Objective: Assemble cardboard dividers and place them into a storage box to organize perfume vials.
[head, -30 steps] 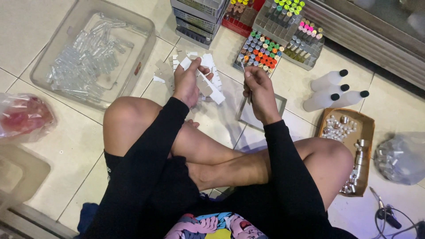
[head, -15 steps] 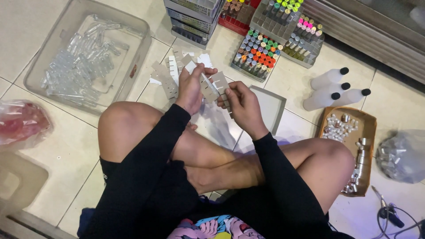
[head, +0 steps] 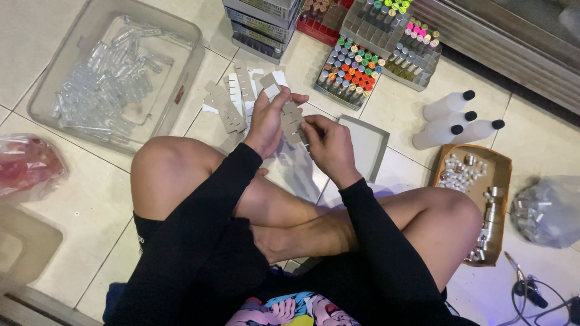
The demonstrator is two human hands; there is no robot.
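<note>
A person sits cross-legged on a pale tiled floor (head: pixel 66 199), seen from above, in black long sleeves and dark shorts. The left hand (head: pixel 269 121) is closed around a grey strip of small labels (head: pixel 291 121), held upright in front of the knees, with a small white piece (head: pixel 271 90) pinched near its fingertips. The right hand (head: pixel 329 145) touches the same strip from the other side, fingers curled narrowly against its lower edge; whether it grips or only steadies the strip cannot be told. Just beyond the hands, more grey and white label strips (head: pixel 232 99) lie scattered flat on the floor. To the right of the hands lies a shallow grey tray (head: pixel 368 145), partly behind the right wrist. Far left stands a clear plastic bin (head: pixel 193 45) filled with small clear vials (head: pixel 99 84). At the top centre, a rack of small vials with many-coloured caps (head: pixel 350 69) sits beside further racks with green, yellow and pink caps (head: pixel 405 36), and a stack of dark flat boxes (head: pixel 260 24) stands left of them. On the right lie three white bottles with black caps (head: pixel 450 118), near a brown cardboard box (head: pixel 501 181) holding small silver metal parts. A clear bag (head: pixel 547 211) lies at the far right edge, and a reddish bag (head: pixel 27 166) at the far left.
</note>
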